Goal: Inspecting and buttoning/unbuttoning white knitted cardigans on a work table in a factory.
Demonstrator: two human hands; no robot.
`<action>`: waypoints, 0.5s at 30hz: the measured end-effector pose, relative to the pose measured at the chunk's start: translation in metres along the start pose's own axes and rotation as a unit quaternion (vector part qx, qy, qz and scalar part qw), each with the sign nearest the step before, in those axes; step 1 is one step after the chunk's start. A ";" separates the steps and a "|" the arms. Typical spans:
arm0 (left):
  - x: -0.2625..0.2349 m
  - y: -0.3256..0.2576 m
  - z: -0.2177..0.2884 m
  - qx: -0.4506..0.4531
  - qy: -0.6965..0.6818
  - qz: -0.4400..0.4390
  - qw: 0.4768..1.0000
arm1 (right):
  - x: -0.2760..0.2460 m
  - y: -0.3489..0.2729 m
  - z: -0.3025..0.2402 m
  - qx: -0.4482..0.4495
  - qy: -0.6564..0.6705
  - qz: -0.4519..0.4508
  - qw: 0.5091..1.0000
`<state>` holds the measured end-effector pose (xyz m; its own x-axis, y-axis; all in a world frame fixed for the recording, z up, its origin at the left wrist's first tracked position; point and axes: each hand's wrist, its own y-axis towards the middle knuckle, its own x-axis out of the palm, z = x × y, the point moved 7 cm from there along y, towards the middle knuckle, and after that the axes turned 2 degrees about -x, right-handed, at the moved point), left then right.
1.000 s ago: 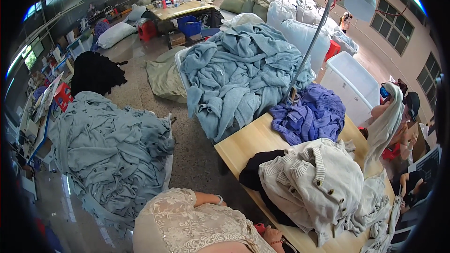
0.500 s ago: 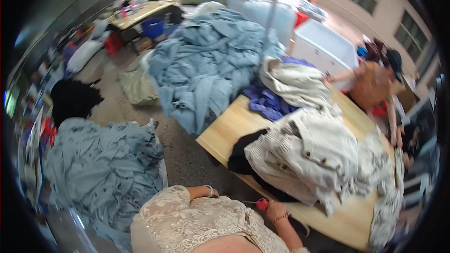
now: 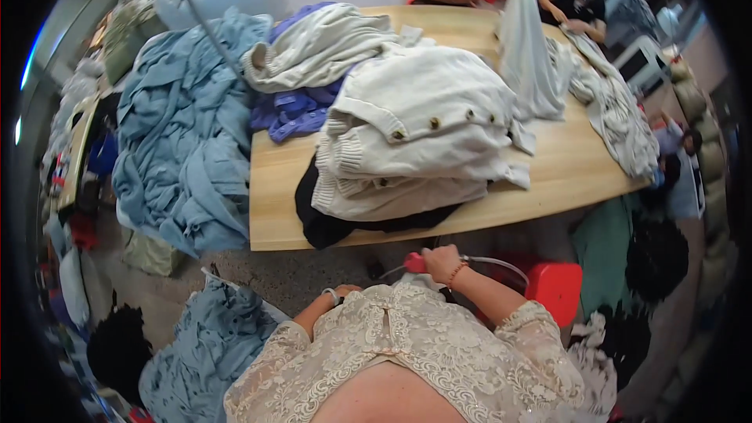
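Cream ribbed knits (image 3: 450, 98) slump beyond the right hand (image 3: 443, 262) gripping a red object (image 3: 414, 263).

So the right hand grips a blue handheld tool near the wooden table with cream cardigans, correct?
The colour is wrong: the head view shows the right hand gripping a red handheld tool near the wooden table with cream cardigans.

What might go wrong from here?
The red tool in the right hand might poke the left hand, as its thin end points that way.
The pale cord near the right wrist may snag on the red stool.
The black cloth under the white sweaters reaches the table's edge; it could slip.
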<state>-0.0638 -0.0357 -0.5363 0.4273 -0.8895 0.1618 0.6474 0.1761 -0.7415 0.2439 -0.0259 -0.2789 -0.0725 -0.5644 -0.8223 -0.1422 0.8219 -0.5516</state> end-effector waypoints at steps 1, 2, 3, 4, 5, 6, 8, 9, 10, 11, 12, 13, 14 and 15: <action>-0.002 -0.003 0.014 0.046 -0.007 0.013 0.999 | 0.000 0.002 -0.019 -0.028 0.029 0.029 0.999; -0.005 -0.007 0.022 0.056 -0.013 0.027 0.998 | 0.004 0.005 -0.033 -0.051 0.079 0.029 0.995; 0.000 -0.017 0.049 0.209 0.072 0.014 0.975 | 0.008 0.004 -0.045 -0.070 0.077 0.039 0.994; -0.005 -0.014 0.038 0.071 -0.021 0.044 0.996 | 0.015 0.000 -0.053 -0.087 0.079 0.031 0.993; -0.003 -0.018 0.021 -0.088 -0.103 0.060 0.989 | 0.020 -0.003 -0.050 -0.055 0.069 0.035 0.995; -0.003 -0.022 0.033 -0.046 -0.022 0.055 0.997 | 0.031 -0.007 -0.043 -0.022 0.070 0.000 0.997; -0.003 -0.028 0.046 -0.014 0.139 0.074 0.987 | 0.049 -0.021 -0.014 0.069 0.025 -0.022 0.997; -0.001 -0.029 0.049 0.006 0.101 0.064 0.993 | 0.064 -0.032 0.005 0.101 0.010 -0.073 0.992; 0.003 -0.026 0.051 0.020 -0.027 0.013 0.999 | 0.073 -0.043 0.021 0.138 0.035 -0.069 0.987; 0.006 -0.023 0.046 -0.015 -0.142 -0.021 0.990 | 0.087 -0.055 0.036 0.179 0.075 -0.088 0.977; 0.006 -0.018 0.050 0.019 -0.148 -0.048 0.988 | 0.098 -0.067 0.049 0.205 0.144 -0.074 0.965; 0.004 -0.012 0.046 0.012 -0.084 -0.038 0.996 | 0.103 -0.077 0.057 0.228 0.165 -0.024 0.959; 0.001 -0.004 0.043 0.009 -0.021 -0.030 0.999 | 0.112 -0.085 0.065 0.260 0.197 -0.002 0.945; -0.001 0.002 0.040 0.000 0.030 -0.027 0.999 | 0.120 -0.093 0.073 0.304 0.225 0.021 0.926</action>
<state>-0.0381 -0.0174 -0.5123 0.3532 -0.9215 0.1615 0.6688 0.1280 -0.7324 0.3206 -0.1649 -0.3367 -0.4887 -0.3937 -0.7786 0.4412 0.6583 -0.6098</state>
